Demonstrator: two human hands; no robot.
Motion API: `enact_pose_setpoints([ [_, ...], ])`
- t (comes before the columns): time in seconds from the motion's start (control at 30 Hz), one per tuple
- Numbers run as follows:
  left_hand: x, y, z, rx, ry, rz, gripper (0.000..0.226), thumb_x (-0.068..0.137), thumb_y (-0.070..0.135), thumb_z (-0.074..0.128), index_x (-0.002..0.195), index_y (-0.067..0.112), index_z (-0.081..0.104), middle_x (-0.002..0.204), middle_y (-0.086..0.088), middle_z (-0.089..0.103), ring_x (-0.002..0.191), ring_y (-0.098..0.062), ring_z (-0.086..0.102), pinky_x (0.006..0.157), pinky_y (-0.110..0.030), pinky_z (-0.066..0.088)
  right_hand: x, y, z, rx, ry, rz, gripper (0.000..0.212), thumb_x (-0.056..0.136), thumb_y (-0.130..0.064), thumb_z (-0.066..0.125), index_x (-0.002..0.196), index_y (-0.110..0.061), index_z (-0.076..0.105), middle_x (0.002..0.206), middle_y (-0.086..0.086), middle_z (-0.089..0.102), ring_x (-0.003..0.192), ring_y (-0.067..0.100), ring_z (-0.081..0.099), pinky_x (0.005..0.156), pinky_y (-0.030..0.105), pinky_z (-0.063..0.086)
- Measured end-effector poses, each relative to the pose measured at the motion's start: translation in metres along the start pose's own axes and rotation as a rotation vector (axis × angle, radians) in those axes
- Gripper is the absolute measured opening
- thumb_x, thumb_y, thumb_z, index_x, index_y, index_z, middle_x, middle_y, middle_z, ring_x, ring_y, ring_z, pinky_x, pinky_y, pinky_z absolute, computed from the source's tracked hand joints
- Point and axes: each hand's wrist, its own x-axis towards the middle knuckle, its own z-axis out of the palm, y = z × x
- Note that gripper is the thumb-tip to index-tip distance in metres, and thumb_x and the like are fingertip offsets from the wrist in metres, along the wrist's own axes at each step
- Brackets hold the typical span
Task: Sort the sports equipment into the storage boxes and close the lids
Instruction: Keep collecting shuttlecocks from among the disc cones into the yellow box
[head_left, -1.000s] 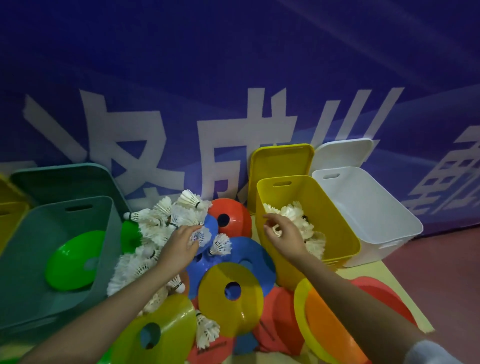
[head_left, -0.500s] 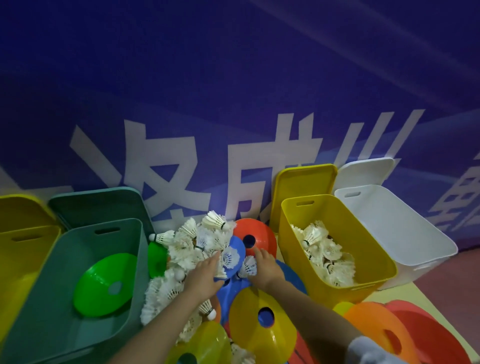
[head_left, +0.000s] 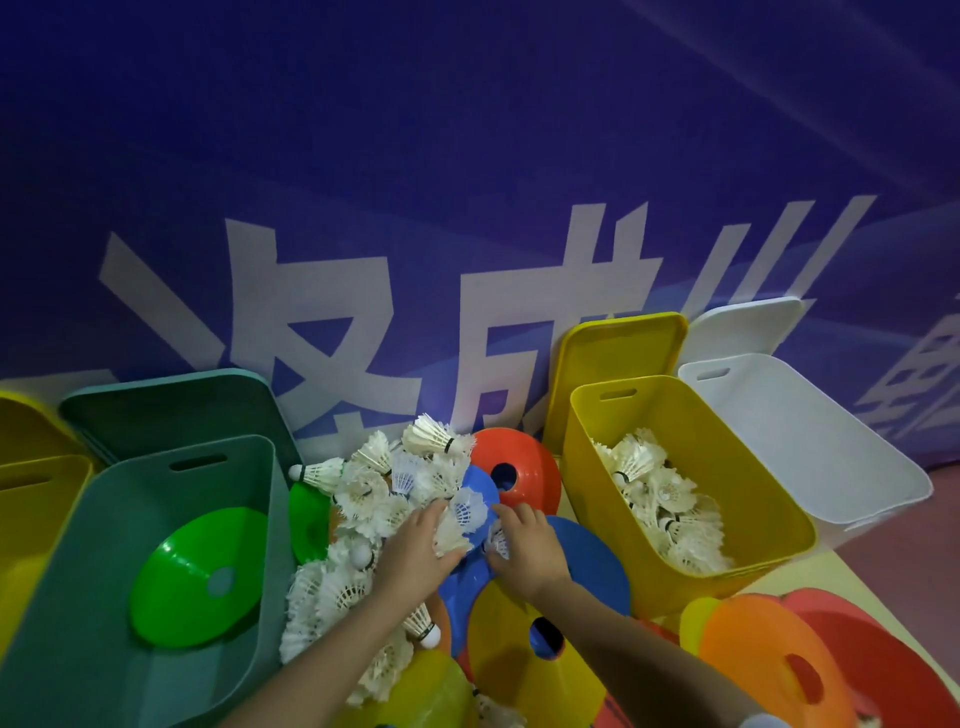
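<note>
A heap of white shuttlecocks (head_left: 363, 493) lies between the green box (head_left: 93, 597) and the yellow box (head_left: 769, 519). My left hand (head_left: 415, 545) grips a shuttlecock (head_left: 449, 532) at the heap's right edge. My right hand (head_left: 524, 540) closes on another shuttlecock (head_left: 500, 540) on a blue cone disc (head_left: 587, 561). The yellow box holds several shuttlecocks (head_left: 660, 499). The green box holds one green cone disc (head_left: 197, 577).
Red (head_left: 514, 467), yellow (head_left: 524, 660) and orange (head_left: 769, 660) cone discs lie around the hands. A white box (head_left: 831, 457) stands open at the right, another yellow box (head_left: 31, 499) at far left. Lids lean against the blue banner wall (head_left: 467, 182).
My right hand left the yellow box and came down to the blue disc by the heap. My left hand shifted right to meet it. The view tilted upward.
</note>
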Motion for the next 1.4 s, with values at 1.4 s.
enact_pose_setpoints([
  [1.4,0.188,0.258,0.117,0.205,-0.059,0.046,0.070,0.089,0.051,0.055,0.146,0.022,0.027,0.136,-0.007,0.048,0.109,-0.027,0.059,0.072,-0.036,0.050,0.025,0.251,-0.183,0.344,0.311,0.294,0.047,0.088,-0.046,0.058,0.124,-0.018,0.047,0.124,-0.002,0.055,0.108,0.017,0.057,0.085,0.029,0.042],
])
